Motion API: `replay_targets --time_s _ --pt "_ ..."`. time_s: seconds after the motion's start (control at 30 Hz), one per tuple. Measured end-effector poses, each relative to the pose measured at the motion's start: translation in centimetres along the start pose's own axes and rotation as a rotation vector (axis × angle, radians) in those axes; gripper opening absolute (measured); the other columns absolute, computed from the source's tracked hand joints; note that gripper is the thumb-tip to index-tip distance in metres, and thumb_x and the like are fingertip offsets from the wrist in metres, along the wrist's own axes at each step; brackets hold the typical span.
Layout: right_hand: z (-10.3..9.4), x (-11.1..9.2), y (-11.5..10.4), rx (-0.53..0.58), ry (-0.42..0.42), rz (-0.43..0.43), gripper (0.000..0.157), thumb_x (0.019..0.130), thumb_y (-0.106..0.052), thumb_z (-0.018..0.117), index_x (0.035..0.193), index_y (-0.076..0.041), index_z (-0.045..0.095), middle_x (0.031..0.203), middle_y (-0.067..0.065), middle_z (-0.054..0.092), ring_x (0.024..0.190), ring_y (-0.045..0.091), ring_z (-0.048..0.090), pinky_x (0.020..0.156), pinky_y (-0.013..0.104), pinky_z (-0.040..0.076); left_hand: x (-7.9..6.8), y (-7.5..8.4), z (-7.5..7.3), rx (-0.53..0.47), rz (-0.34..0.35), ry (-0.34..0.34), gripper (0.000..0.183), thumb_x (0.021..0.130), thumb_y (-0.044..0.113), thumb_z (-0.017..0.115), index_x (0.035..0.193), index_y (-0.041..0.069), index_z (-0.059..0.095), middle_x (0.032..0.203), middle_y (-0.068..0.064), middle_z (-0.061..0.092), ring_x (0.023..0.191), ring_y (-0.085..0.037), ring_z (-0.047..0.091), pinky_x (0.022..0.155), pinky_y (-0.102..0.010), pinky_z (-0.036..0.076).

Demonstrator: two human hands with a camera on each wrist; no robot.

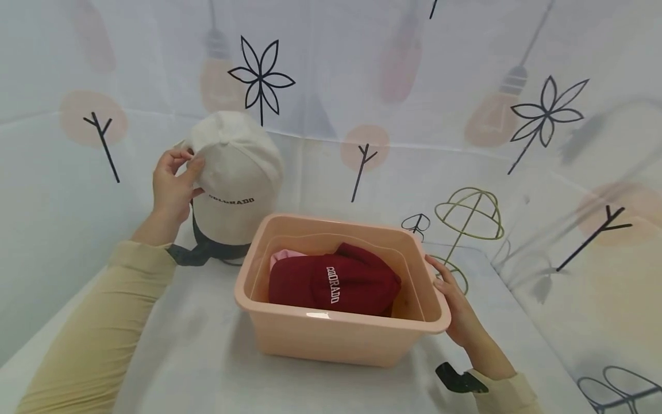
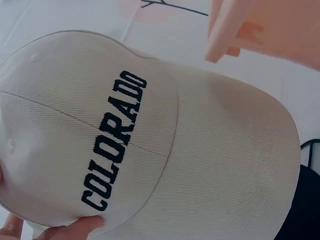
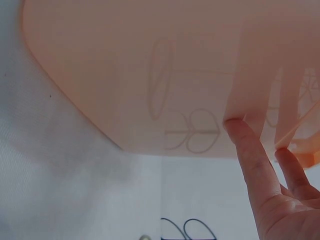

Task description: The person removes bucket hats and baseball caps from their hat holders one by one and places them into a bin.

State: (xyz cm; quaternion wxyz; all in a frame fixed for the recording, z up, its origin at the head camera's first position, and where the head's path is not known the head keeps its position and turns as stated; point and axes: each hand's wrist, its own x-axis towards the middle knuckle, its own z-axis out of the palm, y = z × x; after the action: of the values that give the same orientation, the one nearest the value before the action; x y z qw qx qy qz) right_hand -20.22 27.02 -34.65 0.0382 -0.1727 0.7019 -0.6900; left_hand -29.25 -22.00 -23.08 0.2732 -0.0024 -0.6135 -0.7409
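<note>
My left hand [image 1: 176,181] pinches the edge of a cream baseball cap [image 1: 235,172] lettered COLORADO, at the back left. In the left wrist view its fingertips lie at the crown's lower edge, and the brim points right. Something dark [image 1: 222,248] shows beneath the brim. A peach plastic basin [image 1: 331,336] stands in front, holding a dark red baseball cap [image 1: 357,282] with white lettering over something pink [image 1: 284,256]. At the basin's right end rests my right hand [image 1: 460,307]. Its fingers are straight, fingertips against the outer wall in the right wrist view.
A gold wire hat stand [image 1: 457,241] with a domed top stands behind the basin on the right. The white table [image 1: 191,362] meets a printed cloth backdrop [image 1: 320,75] at the back and sides.
</note>
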Motion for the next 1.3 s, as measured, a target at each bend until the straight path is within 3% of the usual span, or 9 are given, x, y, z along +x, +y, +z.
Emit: replay_targets --time_s 0.17,0.5,0.7,0.8,1.03,1.3 --pt "0.0 -0.1 0.0 0.000 0.000 0.006 0.048 0.100 -0.029 0.030 0.147 -0.023 0.018 0.138 0.001 0.028 0.112 0.009 0.047 0.087 0.027 0.047 -0.5 0.6 0.9 -0.004 0.054 -0.051 0.016 0.085 0.015 0.068 0.088 0.019 0.053 0.129 -0.005 0.045 0.120 -0.031 0.043 0.055 -0.021 0.051" --pt "-0.1 0.1 0.1 -0.002 -0.002 0.001 0.048 0.101 -0.029 0.029 0.147 -0.024 0.018 0.139 0.001 0.027 0.114 0.009 0.045 0.088 0.027 0.047 -1.5 1.8 2.0 0.039 0.199 -0.170 0.016 0.086 0.007 0.066 0.086 0.015 0.053 0.139 -0.007 0.046 0.100 -0.014 0.056 0.052 -0.017 0.042" --pt "-0.2 0.0 0.2 -0.009 0.001 0.003 0.049 0.101 -0.030 0.030 0.147 -0.024 0.018 0.139 0.001 0.027 0.114 0.009 0.045 0.088 0.028 0.047 -1.6 3.1 2.6 0.161 0.309 -0.214 0.014 0.086 0.009 0.066 0.086 0.015 0.053 0.137 -0.006 0.048 0.102 -0.015 0.056 0.059 -0.017 0.044" --pt "-0.2 0.0 0.1 -0.005 0.002 0.001 0.049 0.101 -0.030 0.030 0.147 -0.023 0.018 0.139 0.001 0.027 0.114 0.009 0.045 0.088 0.027 0.047 -1.6 3.8 2.9 0.133 0.339 -0.219 0.014 0.086 0.007 0.066 0.086 0.013 0.054 0.137 -0.008 0.048 0.103 -0.016 0.057 0.059 -0.017 0.045" --pt "-0.2 -0.1 0.2 -0.005 0.007 0.003 0.048 0.101 -0.029 0.031 0.147 -0.023 0.019 0.138 0.000 0.029 0.114 0.008 0.046 0.088 0.026 0.047 -1.9 5.4 3.3 -0.047 0.309 -0.235 0.015 0.084 0.002 0.067 0.086 0.010 0.054 0.137 -0.010 0.047 0.109 -0.022 0.056 0.060 -0.016 0.050" --pt "-0.1 0.0 0.0 -0.012 0.016 0.008 0.049 0.100 -0.030 0.032 0.147 -0.023 0.019 0.137 0.000 0.030 0.114 0.009 0.046 0.088 0.026 0.047 -2.6 6.4 4.0 -0.097 0.247 -0.277 0.014 0.084 0.003 0.067 0.086 0.011 0.056 0.135 -0.009 0.049 0.114 -0.026 0.053 0.066 -0.021 0.054"
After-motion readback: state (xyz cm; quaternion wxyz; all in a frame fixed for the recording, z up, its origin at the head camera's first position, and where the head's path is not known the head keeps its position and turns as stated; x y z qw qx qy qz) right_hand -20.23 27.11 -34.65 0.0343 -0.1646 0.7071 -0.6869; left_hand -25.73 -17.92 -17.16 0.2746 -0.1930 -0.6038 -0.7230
